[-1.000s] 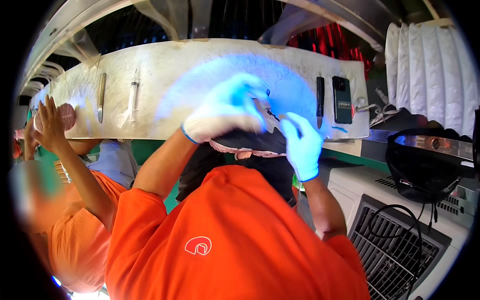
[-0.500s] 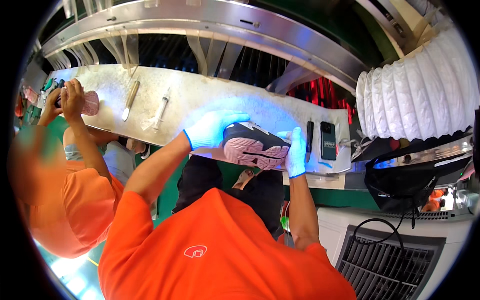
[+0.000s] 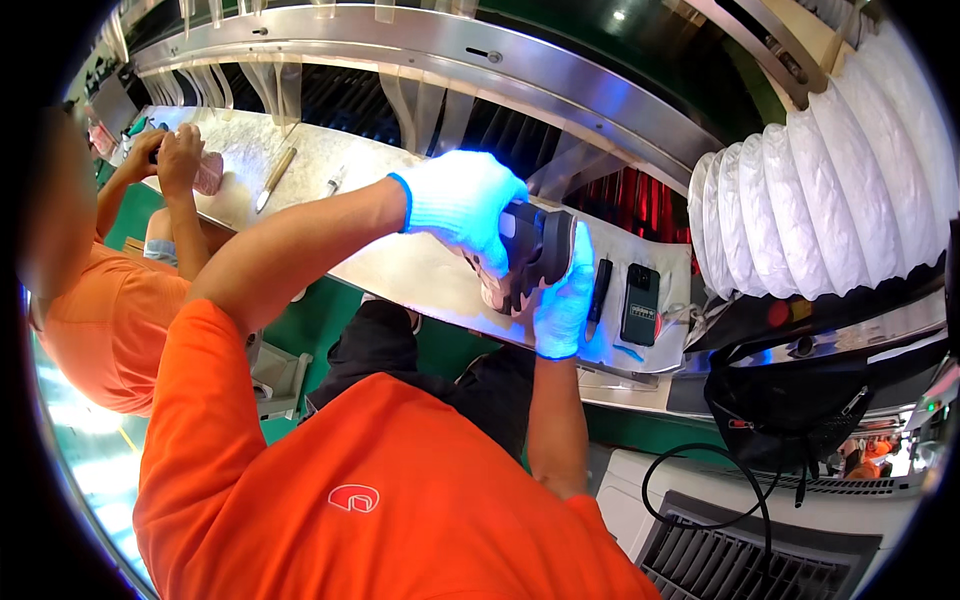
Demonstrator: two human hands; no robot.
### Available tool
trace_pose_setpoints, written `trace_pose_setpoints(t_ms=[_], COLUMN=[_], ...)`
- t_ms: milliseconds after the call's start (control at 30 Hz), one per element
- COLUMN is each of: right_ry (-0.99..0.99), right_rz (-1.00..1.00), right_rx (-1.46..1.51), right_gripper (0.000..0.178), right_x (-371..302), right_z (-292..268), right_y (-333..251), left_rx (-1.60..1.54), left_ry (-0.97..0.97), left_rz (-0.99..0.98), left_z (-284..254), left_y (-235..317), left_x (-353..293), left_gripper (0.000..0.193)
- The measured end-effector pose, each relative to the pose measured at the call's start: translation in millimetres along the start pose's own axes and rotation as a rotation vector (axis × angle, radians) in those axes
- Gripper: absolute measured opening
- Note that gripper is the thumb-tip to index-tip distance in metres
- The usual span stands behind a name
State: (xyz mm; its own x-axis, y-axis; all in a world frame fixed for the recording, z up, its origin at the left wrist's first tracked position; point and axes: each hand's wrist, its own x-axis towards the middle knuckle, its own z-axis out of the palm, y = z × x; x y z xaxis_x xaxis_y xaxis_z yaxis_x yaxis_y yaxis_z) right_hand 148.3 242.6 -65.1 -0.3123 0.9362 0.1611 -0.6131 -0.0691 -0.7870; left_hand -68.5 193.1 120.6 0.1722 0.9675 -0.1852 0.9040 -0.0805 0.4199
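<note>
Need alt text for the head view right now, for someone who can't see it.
Both gloved hands, left hand and right hand, hold a black and pink shoe over a metal bench. A pen and a dark handset lie to its right; at far left a co-worker holds another pink shoe.

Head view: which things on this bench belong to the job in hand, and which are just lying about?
In hand:
- shoe, gripped by gloved left hand and right hand

Lying about:
- black pen-shaped tool
- dark handheld device
- wooden-handled tool
- black bag
</note>
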Motion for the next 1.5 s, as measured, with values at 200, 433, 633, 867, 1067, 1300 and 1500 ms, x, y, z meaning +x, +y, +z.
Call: trace_pose_setpoints(t_ms=[200, 433, 633, 867, 1067, 1300, 1500], right_ry=[-0.261, -0.069, -0.201, -0.320, -0.214, -0.074, -0.166], right_rz=[-0.159, -0.267, -0.314, -0.281, -0.321, -0.359, -0.203], right_rx=[-0.260, 0.218, -0.255, -0.238, -0.136, -0.081, -0.104], right_gripper=[0.111, 0.112, 0.138, 0.162, 0.141, 0.113, 0.116], right_x=[17.6, 22.2, 2.9, -8.3, -2.6, -18.3, -14.5], right_z=[9.3, 28.2, 2.8, -25.9, 2.6, 2.2, -5.6], right_y=[-49.8, -10.8, -37.9, -26.2, -17.2, 10.6, 4.8], left_rx=[-0.036, 0.047, 0.103, 0.201, 0.200, 0.320, 0.243], left_ry=[-0.080, 0.052, -0.058, -0.179, -0.155, -0.152, -0.191], left_rz=[-0.061, 0.002, 0.030, 0.005, 0.067, 0.086, 0.070], left_z=[-10.7, -2.3, -0.8, -6.4, 0.4, 3.0, -4.1], left_y=[9.0, 17.3, 44.3, 52.1, 40.3, 21.6, 17.1], left_x=[23.3, 25.2, 9.2, 3.0, 6.7, 4.5, 11.6], left_gripper=[0.078, 0.070, 0.071, 0.071, 0.073, 0.082, 0.081])
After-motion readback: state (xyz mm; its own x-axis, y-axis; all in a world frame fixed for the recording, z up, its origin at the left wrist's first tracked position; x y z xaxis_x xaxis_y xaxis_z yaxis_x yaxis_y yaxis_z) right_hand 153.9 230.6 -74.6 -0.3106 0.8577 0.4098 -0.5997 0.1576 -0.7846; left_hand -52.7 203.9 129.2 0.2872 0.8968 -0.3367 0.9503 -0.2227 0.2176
